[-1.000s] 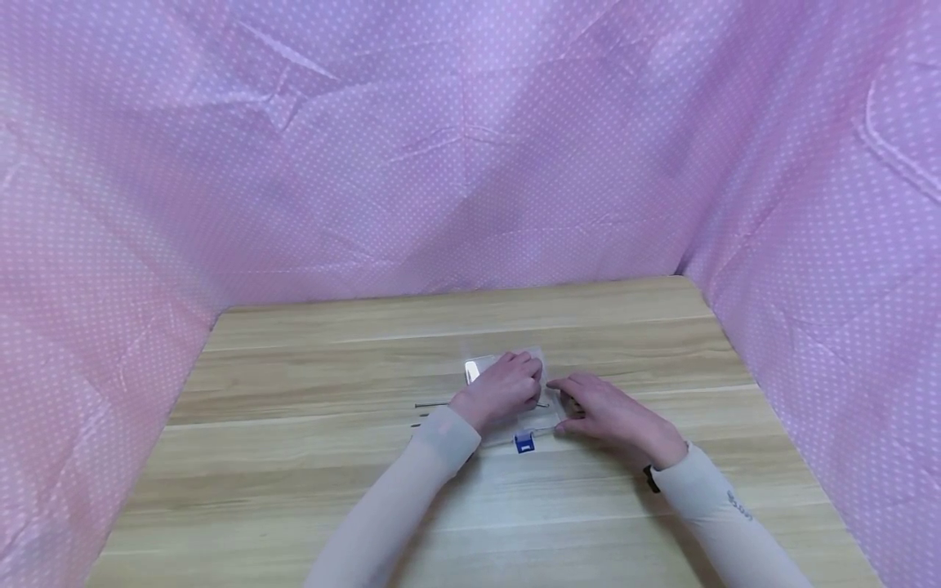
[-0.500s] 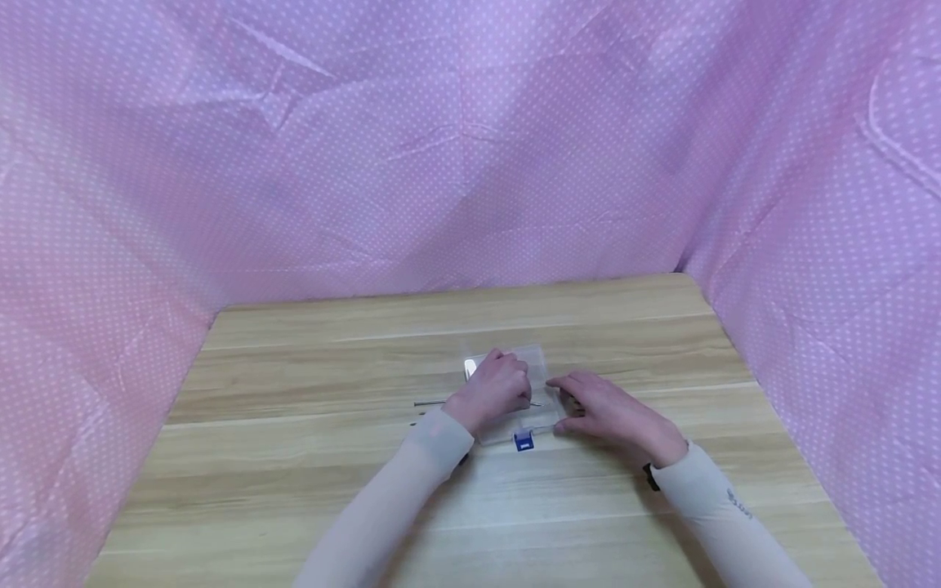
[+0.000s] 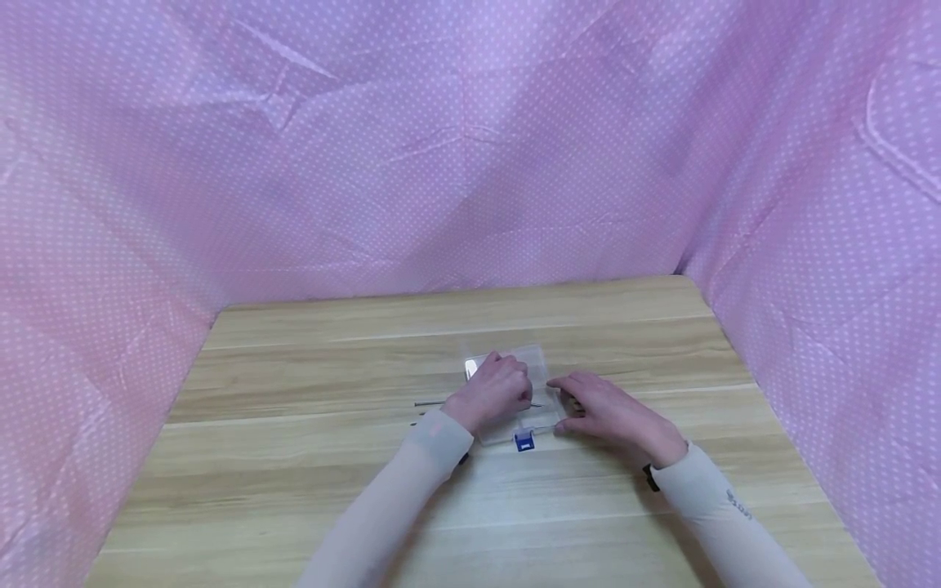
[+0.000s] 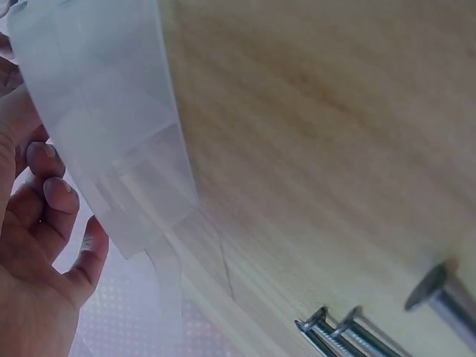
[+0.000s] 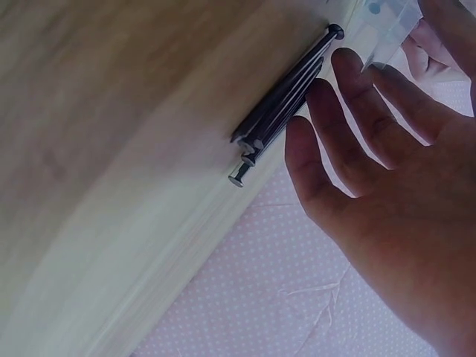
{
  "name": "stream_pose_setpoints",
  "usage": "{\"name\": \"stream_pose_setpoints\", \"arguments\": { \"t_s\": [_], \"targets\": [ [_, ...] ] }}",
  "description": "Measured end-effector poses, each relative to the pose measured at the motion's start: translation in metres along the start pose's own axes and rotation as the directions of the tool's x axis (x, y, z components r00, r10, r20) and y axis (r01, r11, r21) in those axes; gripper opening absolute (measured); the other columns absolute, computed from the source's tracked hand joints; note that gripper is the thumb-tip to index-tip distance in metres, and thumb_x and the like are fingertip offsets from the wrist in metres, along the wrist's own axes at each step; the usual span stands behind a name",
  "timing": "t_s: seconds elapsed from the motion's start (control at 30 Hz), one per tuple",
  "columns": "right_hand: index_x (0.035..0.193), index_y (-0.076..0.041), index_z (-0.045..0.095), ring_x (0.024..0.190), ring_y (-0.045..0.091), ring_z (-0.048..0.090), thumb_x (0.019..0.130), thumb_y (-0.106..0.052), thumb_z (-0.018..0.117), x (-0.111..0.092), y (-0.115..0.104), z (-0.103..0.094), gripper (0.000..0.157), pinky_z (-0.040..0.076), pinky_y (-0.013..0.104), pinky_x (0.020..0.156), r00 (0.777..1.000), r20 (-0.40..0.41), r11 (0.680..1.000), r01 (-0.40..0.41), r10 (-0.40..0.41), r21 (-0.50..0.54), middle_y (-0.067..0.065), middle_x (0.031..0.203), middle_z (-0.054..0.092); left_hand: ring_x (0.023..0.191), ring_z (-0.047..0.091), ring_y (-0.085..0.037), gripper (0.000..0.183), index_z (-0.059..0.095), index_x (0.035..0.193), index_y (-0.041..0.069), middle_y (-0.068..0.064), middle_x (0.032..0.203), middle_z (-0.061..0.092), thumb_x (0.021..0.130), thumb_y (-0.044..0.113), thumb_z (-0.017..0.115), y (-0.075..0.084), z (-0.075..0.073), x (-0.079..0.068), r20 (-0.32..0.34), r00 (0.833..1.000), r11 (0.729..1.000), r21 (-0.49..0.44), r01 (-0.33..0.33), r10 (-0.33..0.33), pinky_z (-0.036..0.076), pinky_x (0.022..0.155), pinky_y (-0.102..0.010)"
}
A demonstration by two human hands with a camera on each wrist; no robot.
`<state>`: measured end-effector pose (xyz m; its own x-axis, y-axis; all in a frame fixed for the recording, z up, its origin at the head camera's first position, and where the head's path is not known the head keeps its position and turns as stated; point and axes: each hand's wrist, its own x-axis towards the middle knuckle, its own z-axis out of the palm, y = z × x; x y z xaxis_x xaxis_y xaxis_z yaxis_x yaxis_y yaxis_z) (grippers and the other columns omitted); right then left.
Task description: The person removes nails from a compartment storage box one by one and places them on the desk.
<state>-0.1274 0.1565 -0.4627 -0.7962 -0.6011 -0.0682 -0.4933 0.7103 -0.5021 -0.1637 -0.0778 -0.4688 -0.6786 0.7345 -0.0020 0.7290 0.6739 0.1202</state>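
A clear plastic box (image 3: 537, 367) with a blue latch (image 3: 524, 442) lies on the table. Over it my left hand (image 3: 494, 392) has its fingers curled; a thin metal nail end (image 3: 537, 406) sticks out beyond them, and the fingertips are hidden in the head view. My right hand (image 3: 610, 415) touches the box's right side with fingertips and thumb spread, its fingers loosely extended in the right wrist view. Several dark nails (image 5: 282, 100) lie in a bundle by that hand. Left of the box lies a long nail (image 3: 428, 403); smaller nails (image 4: 338, 331) show in the left wrist view.
The wooden table (image 3: 309, 490) extends around the box on all sides. Pink dotted fabric (image 3: 441, 163) hangs behind the table and along both sides.
My left hand has shifted slightly left, and the nail end at its fingers has moved left too. The right hand stays against the box.
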Motion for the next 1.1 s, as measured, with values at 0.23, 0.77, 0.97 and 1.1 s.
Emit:
{"name": "stream_pose_setpoints", "arguments": {
  "t_s": [0.23, 0.77, 0.97, 1.1],
  "targets": [
    [0.138, -0.002, 0.061, 0.114, 0.027, 0.062, 0.086, -0.033, 0.085, -0.001, 0.002, 0.001, 0.064, 0.053, 0.05, 0.099, 1.0, -0.005, 1.0, 0.002, -0.002, -0.007, 0.009, 0.122, 0.066, 0.085, 0.056, -0.011, 0.011, 0.083, 0.088, 0.03, 0.013, 0.085, 0.062, 0.095, 0.026, 0.074, 0.0, 0.0, 0.0, 0.001, 1.0, 1.0, 0.019, -0.022, 0.022, 0.047, 0.089, -0.032],
    [0.138, -0.003, 0.06, 0.117, 0.029, 0.062, 0.087, -0.035, 0.084, -0.002, 0.002, 0.001, 0.065, 0.052, 0.051, 0.101, 1.0, -0.005, 1.0, 0.002, -0.002, -0.03, 0.01, 0.125, 0.066, 0.094, 0.058, -0.013, 0.011, 0.084, 0.101, 0.028, 0.01, 0.097, 0.066, 0.097, 0.031, 0.074, -0.002, -0.007, -0.007, -0.008, 0.999, 0.999, -0.007, -0.032, 0.032, 0.048, 0.096, -0.036],
    [0.138, -0.004, 0.061, 0.11, 0.026, 0.062, 0.086, -0.038, 0.085, -0.004, 0.002, 0.001, 0.067, 0.054, 0.05, 0.096, 1.0, -0.011, 0.999, 0.007, -0.007, -0.053, 0.007, 0.12, 0.066, 0.116, 0.058, -0.019, 0.031, 0.079, 0.117, 0.021, 0.004, 0.114, 0.065, 0.098, 0.044, 0.069, -0.005, -0.016, -0.03, -0.077, 0.993, 0.994, -0.075, 0.083, -0.089, 0.044, 0.108, -0.042],
    [0.139, -0.005, 0.061, 0.107, 0.025, 0.062, 0.085, -0.043, 0.085, -0.007, 0.002, 0.0, 0.07, 0.055, 0.049, 0.094, 1.0, -0.016, 0.997, -0.013, 0.012, -0.079, 0.007, 0.12, 0.066, 0.125, 0.056, -0.026, 0.055, 0.072, 0.129, 0.016, -0.003, 0.127, 0.064, 0.093, 0.059, 0.07, -0.003, -0.016, -0.051, -0.09, 0.977, 0.978, -0.106, 0.181, -0.191, 0.044, 0.111, -0.048]
  ]
}}
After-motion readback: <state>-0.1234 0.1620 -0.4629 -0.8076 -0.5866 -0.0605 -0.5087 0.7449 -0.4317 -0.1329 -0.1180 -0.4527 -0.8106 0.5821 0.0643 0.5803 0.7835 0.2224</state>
